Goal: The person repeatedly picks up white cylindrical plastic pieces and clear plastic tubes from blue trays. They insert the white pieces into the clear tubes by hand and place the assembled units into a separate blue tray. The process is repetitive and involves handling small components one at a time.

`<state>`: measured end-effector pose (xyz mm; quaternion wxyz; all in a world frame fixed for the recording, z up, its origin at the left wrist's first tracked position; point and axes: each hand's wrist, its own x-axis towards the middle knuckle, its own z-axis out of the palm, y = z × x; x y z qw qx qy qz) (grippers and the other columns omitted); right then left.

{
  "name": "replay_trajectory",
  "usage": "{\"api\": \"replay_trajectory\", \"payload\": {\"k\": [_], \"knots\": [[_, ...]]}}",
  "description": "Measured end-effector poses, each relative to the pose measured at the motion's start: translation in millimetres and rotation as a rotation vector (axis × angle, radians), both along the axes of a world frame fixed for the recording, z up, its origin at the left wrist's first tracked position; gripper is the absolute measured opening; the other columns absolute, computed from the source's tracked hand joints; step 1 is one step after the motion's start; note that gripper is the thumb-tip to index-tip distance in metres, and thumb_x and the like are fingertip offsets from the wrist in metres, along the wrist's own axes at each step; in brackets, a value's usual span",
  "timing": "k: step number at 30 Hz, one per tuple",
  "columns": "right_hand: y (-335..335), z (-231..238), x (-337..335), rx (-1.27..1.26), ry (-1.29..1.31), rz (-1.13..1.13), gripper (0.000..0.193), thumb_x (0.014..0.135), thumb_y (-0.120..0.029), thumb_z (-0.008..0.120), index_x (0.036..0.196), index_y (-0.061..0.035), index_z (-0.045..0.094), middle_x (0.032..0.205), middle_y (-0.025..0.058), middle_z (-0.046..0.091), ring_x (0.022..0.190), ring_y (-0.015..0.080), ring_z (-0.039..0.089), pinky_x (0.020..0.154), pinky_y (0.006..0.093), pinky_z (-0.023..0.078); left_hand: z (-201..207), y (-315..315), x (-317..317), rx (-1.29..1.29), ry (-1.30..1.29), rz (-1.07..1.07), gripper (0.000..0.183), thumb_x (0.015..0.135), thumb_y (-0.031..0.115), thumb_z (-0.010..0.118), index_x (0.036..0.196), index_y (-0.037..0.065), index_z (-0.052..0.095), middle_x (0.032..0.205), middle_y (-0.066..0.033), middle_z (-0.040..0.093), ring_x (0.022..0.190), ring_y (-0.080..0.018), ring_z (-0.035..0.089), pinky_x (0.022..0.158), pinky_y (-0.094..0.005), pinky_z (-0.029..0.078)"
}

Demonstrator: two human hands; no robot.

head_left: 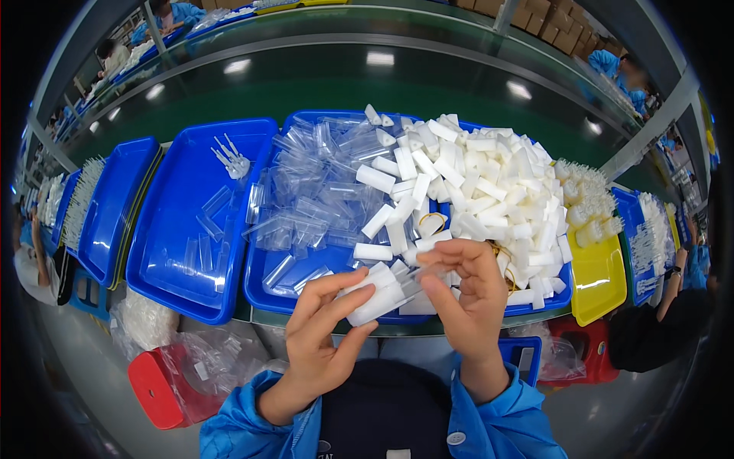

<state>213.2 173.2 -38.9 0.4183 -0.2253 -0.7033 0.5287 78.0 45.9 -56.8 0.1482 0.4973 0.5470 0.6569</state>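
Observation:
Over the front edge of the blue trays, my left hand (327,340) is closed around a few white plastic pieces (376,300), held side by side. Beside it, my right hand (472,302) pinches a clear plastic sleeve (410,291) between thumb and fingers. The sleeve lies against the white pieces; whether it goes around one of them I cannot tell. Just beyond my hands are a heap of loose clear sleeves (321,180) on the left and a larger pile of white pieces (489,180) on the right.
At left, a blue tray (164,222) holds several clear sleeves and a small white pronged part (232,159). Right of the white pile, a yellow tray (600,279) carries bristly white parts. A green conveyor belt (367,88) runs behind. Red stools (159,390) stand below; co-workers sit at both sides.

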Motion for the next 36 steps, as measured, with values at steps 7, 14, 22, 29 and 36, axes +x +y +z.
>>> {"api": "replay_trajectory", "payload": {"k": [7, 14, 22, 29, 36], "knots": [[-27, 7, -18, 0.412, -0.216, -0.315, 0.081, 0.058, -0.038, 0.086, 0.123, -0.0016, 0.056, 0.101, 0.0076, 0.047, 0.104, 0.0271, 0.041, 0.093, 0.0434, 0.032, -5, 8, 7, 0.013, 0.334, 0.180, 0.053, 0.070, -0.008, 0.077, 0.120, -0.005, 0.060, 0.118, -0.0213, 0.058, 0.107, -0.0304, 0.061, 0.085, -0.0347, 0.053], [-33, -3, -20, 0.739, -0.286, -0.442, 0.070, 0.057, -0.041, 0.082, 0.114, -0.0051, 0.064, 0.093, 0.0045, 0.050, 0.087, 0.0207, 0.049, 0.092, 0.0432, 0.026, -5, 14, 12, 0.044, 0.346, 0.220, 0.055, 0.069, -0.010, 0.077, 0.121, -0.005, 0.060, 0.116, -0.0216, 0.059, 0.104, -0.0297, 0.063, 0.084, -0.0339, 0.055], [-2, 1, 0, 0.488, -0.003, -0.156, 0.052, 0.058, -0.022, 0.086, 0.105, -0.0060, 0.070, 0.103, 0.0106, 0.055, 0.095, 0.0268, 0.052, 0.081, 0.0363, 0.044, -5, 1, -3, 0.076, -0.423, -0.229, 0.055, 0.083, -0.009, 0.066, 0.133, -0.012, 0.044, 0.121, -0.0194, 0.054, 0.111, -0.0276, 0.060, 0.094, -0.0356, 0.051], [9, 2, 6, 0.588, 0.081, -0.041, 0.037, 0.057, -0.023, 0.087, 0.088, -0.0096, 0.073, 0.097, 0.0075, 0.058, 0.093, 0.0270, 0.054, 0.079, 0.0381, 0.044, -3, -3, 0, 0.066, -0.576, -0.310, 0.052, 0.084, -0.007, 0.065, 0.132, -0.014, 0.045, 0.121, -0.0193, 0.054, 0.111, -0.0268, 0.060, 0.094, -0.0346, 0.051], [13, 0, 8, 0.659, 0.198, -0.055, 0.034, 0.054, -0.024, 0.090, 0.079, -0.0114, 0.071, 0.091, 0.0037, 0.059, 0.083, 0.0247, 0.056, 0.070, 0.0376, 0.040, 1, -4, 1, 0.019, -0.623, -0.369, 0.050, 0.085, -0.005, 0.065, 0.131, -0.013, 0.047, 0.118, -0.0186, 0.055, 0.110, -0.0272, 0.061, 0.092, -0.0349, 0.052]]}}
